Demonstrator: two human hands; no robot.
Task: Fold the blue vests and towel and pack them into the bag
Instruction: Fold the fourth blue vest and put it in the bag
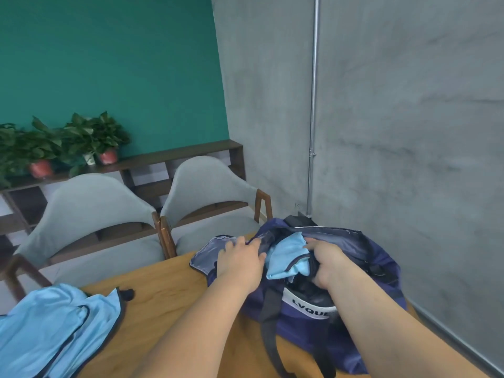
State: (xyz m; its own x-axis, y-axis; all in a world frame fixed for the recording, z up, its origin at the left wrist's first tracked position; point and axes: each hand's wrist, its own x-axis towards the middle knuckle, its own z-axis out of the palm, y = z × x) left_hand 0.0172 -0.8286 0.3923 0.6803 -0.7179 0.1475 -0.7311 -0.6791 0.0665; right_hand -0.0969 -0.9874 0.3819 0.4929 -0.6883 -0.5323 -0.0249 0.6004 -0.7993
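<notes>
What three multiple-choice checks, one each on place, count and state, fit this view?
1. Where are the loose vests? A. on the floor B. hung on the wall C. on the table, left of the bag
2. How many grey chairs stand at the table? A. two B. one C. four
3. The bag is: A. zipped shut B. open, a vest partly inside C. folded flat
Answers: C, they lie on the wood at lower left; A, two seat backs show; B, blue cloth sticks out of its mouth.
</notes>
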